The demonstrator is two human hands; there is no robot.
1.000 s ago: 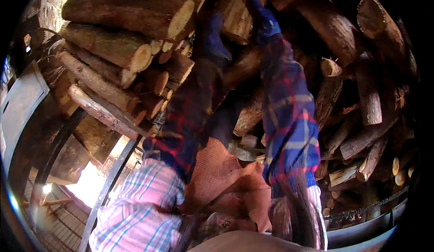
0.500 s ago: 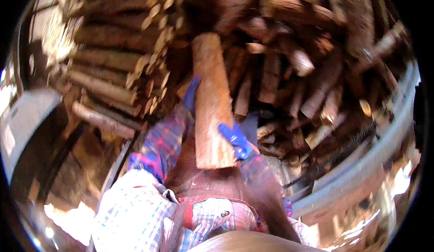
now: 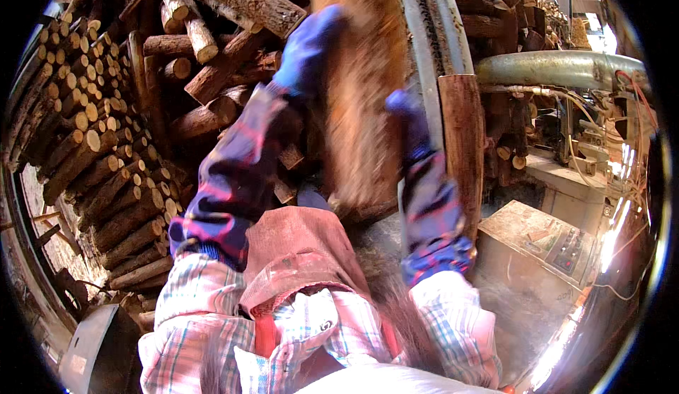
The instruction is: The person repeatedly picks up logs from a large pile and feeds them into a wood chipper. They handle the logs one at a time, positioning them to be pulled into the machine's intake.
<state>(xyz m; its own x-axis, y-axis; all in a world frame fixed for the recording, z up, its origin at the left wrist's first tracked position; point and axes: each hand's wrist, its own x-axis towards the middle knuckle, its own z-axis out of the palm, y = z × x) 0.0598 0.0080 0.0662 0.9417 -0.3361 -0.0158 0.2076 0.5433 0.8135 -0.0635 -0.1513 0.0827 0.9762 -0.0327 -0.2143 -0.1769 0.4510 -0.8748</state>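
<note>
A thick brown log [image 3: 364, 104], smeared by motion, stands lengthwise in front of my body, its far end cut off by the top of the view. My left hand [image 3: 311, 47], in a blue glove, grips its left side toward the far end. Against the right side lies my right hand [image 3: 409, 122], gloved in blue too, lower down the log; its fingers are partly hidden. Both forearms wear dark plaid sleeve covers. Just right of my right hand, a second log [image 3: 462, 146] rests along a metal rail [image 3: 431, 47].
A neat stack of logs [image 3: 106, 160] rises at the left, with loose logs [image 3: 244, 1] heaped beyond my left arm. On the right are a dusty metal box with controls [image 3: 527, 235], a thick pipe [image 3: 552, 68] and hanging cables. A grey metal panel [image 3: 88, 348] stands lower left.
My view has swung right, bringing the rail, pipe and control box in. The log has moved with both hands, farther from my body and toward the rail.
</note>
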